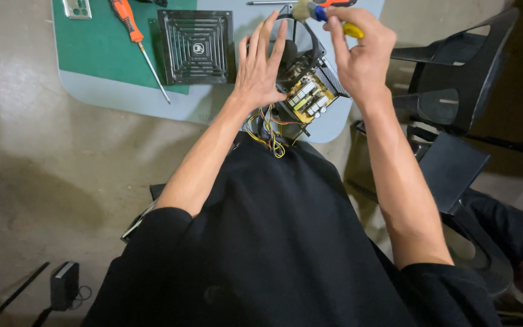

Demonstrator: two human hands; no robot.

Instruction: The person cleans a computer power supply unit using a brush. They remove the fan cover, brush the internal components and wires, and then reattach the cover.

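The opened black metal power-supply box point(305, 85) with its yellow circuit board sits at the tabletop point(122, 97) edge, steadied only by the flat, spread left hand point(261, 66), so it may tip while the right hand point(361, 57), its grip closed on a yellow-handled brush point(325, 15), works above.

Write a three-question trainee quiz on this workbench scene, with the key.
1. True or false: the left hand rests with fingers spread on the opened power supply unit.
2. What does the right hand hold: A a brush, B a hammer, C pliers?
3. Which tool lies on the green mat left of the square black grille?
Key: 1 true; 2 A; 3 the orange-handled screwdriver.
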